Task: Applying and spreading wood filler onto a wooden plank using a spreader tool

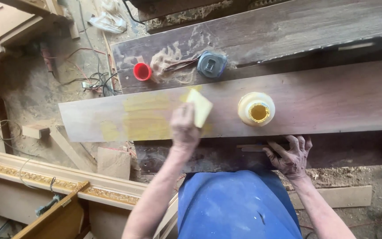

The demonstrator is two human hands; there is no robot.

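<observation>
left hand (185,126) gripping pale spreader card (199,106) on yellow-smeared plank (315,104); right hand (290,156) spread open, empty, on bench edge (354,150); open cream glue bottle (256,109) upright on plank; red cap (142,71) behind.

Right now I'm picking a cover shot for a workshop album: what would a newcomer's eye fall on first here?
First the yellow glue patch smeared across the long wooden plank, with the left hand pressing a pale yellow spreader card at its right edge. Just right of it stands an open glue bottle on the plank. Behind, a red cap glows on the dark beam.
</observation>
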